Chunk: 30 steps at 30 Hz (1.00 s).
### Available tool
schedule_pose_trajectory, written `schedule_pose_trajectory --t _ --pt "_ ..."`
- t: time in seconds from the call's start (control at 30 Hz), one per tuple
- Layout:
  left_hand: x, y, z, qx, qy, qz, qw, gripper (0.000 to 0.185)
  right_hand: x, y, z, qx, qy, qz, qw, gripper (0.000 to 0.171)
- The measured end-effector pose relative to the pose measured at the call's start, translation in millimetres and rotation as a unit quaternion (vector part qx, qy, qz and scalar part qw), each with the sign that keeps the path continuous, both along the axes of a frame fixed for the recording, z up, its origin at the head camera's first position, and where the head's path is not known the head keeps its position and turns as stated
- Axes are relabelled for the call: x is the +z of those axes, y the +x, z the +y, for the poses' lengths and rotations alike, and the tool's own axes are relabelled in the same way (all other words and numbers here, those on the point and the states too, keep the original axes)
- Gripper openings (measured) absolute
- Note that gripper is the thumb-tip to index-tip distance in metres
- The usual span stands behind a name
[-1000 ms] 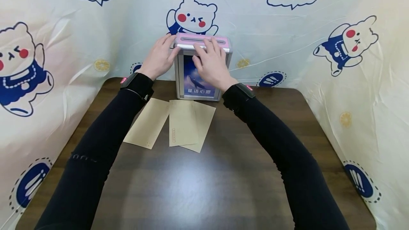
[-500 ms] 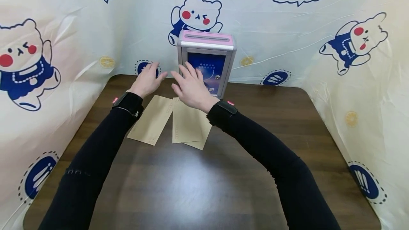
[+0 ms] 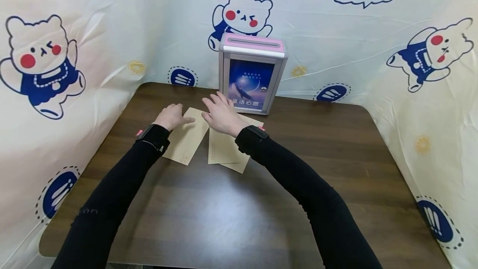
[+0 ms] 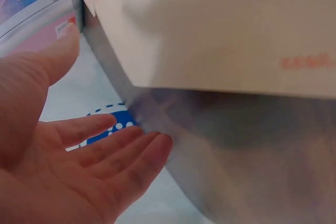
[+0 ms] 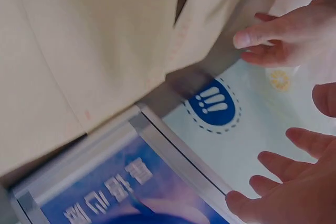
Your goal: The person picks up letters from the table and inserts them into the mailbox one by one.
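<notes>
Three tan paper envelopes lie flat on the dark brown wooden table [image 3: 298,202], in front of the box. The left envelope [image 3: 185,140] lies a little slanted and apart from the others. The middle envelope [image 3: 223,149] lies partly on top of the third envelope [image 3: 239,164], whose corner shows from under it.

The left hand [image 3: 171,116] is over the far end of the left envelope. In the left wrist view its fingers [image 4: 113,150] are nearly straight and relaxed, with the palm open, and it holds nothing. The right hand [image 3: 221,113] is over the far end of the middle envelope, fingers spread and holding nothing.

Just behind the hands stands the silver metal box with a pink slotted top [image 3: 253,74], upright, with a blue picture on its front. Behind the table hangs a pale plastic sheet with cartoon bears [image 3: 45,69].
</notes>
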<state>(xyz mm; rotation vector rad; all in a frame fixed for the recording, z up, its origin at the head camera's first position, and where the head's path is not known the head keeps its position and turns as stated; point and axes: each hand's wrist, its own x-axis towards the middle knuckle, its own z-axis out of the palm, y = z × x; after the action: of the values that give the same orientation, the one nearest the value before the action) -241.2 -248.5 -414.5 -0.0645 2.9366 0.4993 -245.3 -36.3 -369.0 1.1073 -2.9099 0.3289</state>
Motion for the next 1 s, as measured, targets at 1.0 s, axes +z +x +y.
schedule_pose_trajectory --t 1.0 --pt "-22.2 22.1 -13 0.05 0.035 -0.052 0.9968 0.047 -68.6 -29.0 -31 -0.029 -0.01 -0.12 0.992 0.066"
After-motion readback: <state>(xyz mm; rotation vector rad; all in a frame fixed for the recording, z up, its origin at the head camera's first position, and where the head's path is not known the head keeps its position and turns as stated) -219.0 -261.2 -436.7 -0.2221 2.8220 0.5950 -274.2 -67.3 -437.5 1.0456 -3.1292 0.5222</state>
